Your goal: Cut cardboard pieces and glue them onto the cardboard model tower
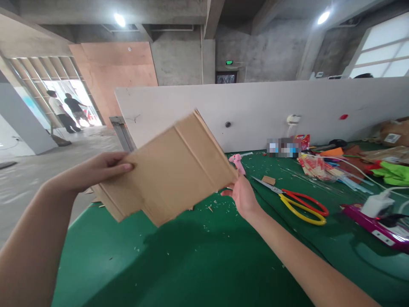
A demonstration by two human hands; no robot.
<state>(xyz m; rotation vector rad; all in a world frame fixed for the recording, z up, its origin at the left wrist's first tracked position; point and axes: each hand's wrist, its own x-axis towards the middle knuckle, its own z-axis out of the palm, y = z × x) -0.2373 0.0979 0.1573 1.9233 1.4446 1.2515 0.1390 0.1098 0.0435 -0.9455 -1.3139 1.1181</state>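
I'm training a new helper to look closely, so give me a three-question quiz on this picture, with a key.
1. What do the left hand and the right hand both hold?
a) a mug
b) a piece of cardboard
c) a towel
2. True or false: the scissors lie on the green table, to the right of the cardboard in the picture.
3. Fill in the blank: one handle of the scissors is red and the other is ____.

Key: 1. b; 2. true; 3. yellow.
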